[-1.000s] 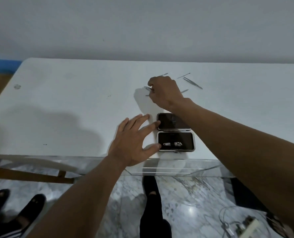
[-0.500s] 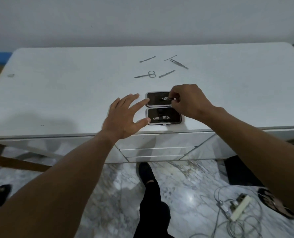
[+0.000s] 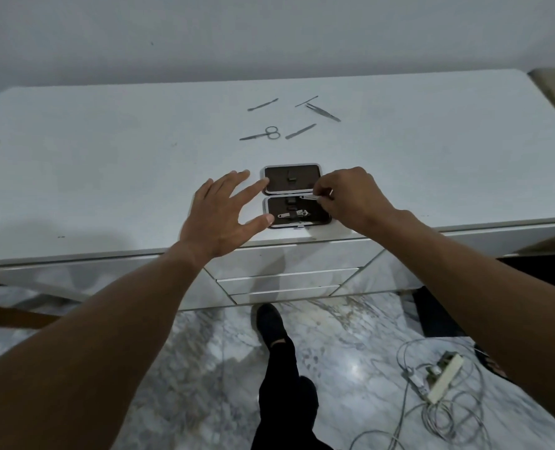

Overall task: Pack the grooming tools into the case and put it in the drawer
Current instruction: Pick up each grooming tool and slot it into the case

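An open black case point(image 3: 277, 185) with a silver rim lies near the front edge of the white dresser top point(image 3: 107, 177). A nail clipper point(image 3: 294, 215) sits strapped in its near half. My right hand point(image 3: 351, 198) pinches a small silver tool point(image 3: 309, 197) over the hinge line of the case. My left hand point(image 3: 224, 216) rests spread, fingertips touching the case's left edge. Further back lie small scissors point(image 3: 265, 134), tweezers point(image 3: 323, 112) and three thin metal tools point(image 3: 263, 104).
Closed drawers point(image 3: 286, 280) sit in the dresser front just below the case. On the marble floor lie a power strip with tangled cables point(image 3: 441, 381) at right and my dark-clad leg point(image 3: 279, 368). A wall stands behind the dresser.
My right hand left the loose tools at the back, came to the case with a small silver tool and has shifted from the far half toward the near half. The view pulled back.
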`<action>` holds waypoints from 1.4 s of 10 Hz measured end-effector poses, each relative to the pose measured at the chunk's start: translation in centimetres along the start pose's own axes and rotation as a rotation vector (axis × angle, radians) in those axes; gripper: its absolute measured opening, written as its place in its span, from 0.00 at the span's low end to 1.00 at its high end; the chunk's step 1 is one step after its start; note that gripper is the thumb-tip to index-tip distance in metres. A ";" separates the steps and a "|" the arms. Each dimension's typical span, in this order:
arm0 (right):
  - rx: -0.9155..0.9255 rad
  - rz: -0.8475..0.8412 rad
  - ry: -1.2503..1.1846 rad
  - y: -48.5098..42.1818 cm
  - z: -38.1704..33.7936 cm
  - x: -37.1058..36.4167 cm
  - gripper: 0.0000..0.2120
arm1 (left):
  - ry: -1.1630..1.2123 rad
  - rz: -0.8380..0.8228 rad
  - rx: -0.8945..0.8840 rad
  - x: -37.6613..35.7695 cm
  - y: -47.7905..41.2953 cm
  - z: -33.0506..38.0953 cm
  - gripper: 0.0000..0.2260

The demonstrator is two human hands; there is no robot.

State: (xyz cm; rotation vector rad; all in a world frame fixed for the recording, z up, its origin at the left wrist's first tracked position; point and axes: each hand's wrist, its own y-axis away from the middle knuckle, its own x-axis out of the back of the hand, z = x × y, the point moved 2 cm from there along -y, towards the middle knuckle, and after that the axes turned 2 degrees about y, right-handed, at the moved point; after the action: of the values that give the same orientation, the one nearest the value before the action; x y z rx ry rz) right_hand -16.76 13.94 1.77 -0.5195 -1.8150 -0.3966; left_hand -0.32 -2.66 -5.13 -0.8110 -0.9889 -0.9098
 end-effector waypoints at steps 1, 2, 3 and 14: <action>0.021 -0.024 0.042 -0.1 -0.1 -0.1 0.08 | -0.004 -0.009 -0.004 0.1 0.0 0.0 0.31; 0.043 -0.035 0.068 0.1 -0.1 -0.1 0.09 | -0.014 -0.016 -0.009 0.1 0.0 -0.1 0.31; 0.044 -0.029 0.064 0.1 0.1 -0.1 0.09 | -0.017 -0.019 -0.011 0.0 0.0 0.0 0.31; 0.108 -0.057 -0.056 -1.7 -2.1 -1.2 0.08 | -0.017 -0.019 0.005 0.0 0.0 0.0 0.31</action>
State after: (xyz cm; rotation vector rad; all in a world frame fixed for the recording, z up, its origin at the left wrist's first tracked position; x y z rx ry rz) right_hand -15.65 11.26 1.18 -0.4087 -1.8965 -0.3238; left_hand -0.29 -2.63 -5.13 -0.8076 -1.0153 -0.9179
